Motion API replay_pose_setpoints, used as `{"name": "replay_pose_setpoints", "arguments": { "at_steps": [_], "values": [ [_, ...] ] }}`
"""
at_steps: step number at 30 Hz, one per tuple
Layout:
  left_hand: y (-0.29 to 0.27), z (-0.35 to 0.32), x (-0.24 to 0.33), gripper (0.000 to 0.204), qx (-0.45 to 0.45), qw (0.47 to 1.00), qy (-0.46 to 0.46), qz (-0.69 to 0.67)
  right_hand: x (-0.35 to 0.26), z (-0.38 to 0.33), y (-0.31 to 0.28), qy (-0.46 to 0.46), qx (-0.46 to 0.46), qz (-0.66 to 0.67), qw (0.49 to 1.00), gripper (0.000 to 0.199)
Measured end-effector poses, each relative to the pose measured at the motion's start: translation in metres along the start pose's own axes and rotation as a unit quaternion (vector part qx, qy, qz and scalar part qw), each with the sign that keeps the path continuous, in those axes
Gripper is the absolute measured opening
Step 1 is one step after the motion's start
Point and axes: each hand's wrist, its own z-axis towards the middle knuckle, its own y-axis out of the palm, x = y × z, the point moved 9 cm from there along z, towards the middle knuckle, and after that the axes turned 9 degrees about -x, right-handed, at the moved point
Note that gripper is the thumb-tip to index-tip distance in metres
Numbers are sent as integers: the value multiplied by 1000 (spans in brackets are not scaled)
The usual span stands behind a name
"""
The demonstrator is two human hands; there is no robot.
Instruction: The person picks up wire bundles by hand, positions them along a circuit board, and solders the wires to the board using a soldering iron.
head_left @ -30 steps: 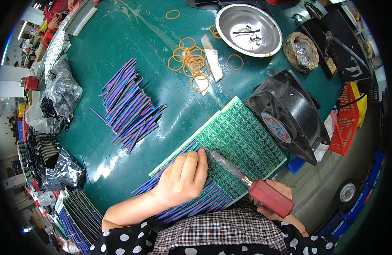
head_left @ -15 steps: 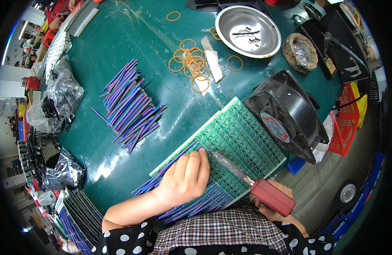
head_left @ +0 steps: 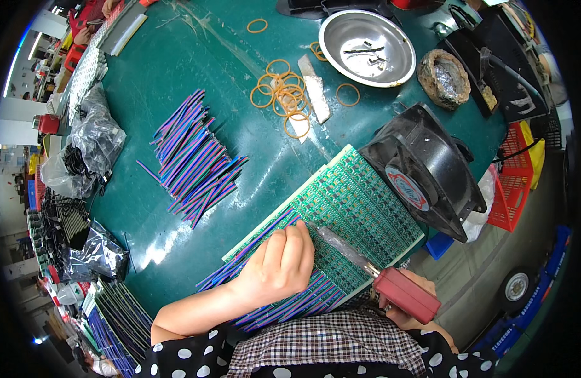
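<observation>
A green circuit board panel (head_left: pixel 366 201) lies slanted in front of me, with rows of small components. Blue, purple and dark striped wires (head_left: pixel 303 302) extend from its near-left part. My left hand (head_left: pixel 279 259) rests over the board's left part, fingertips pinched on a wire end by the board's surface. In my right hand (head_left: pixel 396 317) is a soldering iron (head_left: pixel 407 295) with a red handle. Its wrapped, greyish shaft points up-left, and the tip is close to my left fingertips; whether it touches the board I cannot tell. A pile of cut wires (head_left: pixel 193 157) lies farther left.
A black fan (head_left: pixel 423 167) stands against the board's right side. Beyond are rubber bands (head_left: pixel 284 94), a metal bowl (head_left: pixel 366 47) with small bits, and a rough brown dish (head_left: pixel 444 79). Plastic bags (head_left: pixel 95 135) and bundled wired boards (head_left: pixel 117 318) line the left edge.
The soldering iron's tip has shifted slightly right and down, away from my left fingertips. My left hand has moved a little to the right and its fingers have curled slightly.
</observation>
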Motion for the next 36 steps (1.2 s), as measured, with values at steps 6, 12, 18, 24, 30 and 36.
{"name": "replay_pose_setpoints", "arguments": {
  "at_steps": [6, 12, 18, 24, 30, 36],
  "values": [
    [0, 0, 1, 29, 0, 1000, 11, 6, -6, -3, -2, -61, -1, -58, 996, 62],
    [0, -3, -1, 31, -4, 1000, 18, 12, 13, -11, 5, 26, -58, 86, 994, 70],
    [-2, -1, 3, 28, -5, 1000, 3, 7, 26, -19, 1, 128, 60, 179, 974, 75],
    [-10, -11, -48, 24, -12, 965, -157, -210, 24, -17, 0, 110, 69, 190, 973, 86],
    [17, -25, -116, 14, 29, 936, -304, -176, 24, -17, 2, 88, 55, 218, 970, 89],
    [27, -25, -119, 15, 35, 929, -326, -172, 26, -20, 4, 73, 48, 235, 968, 86]
  ]
}}
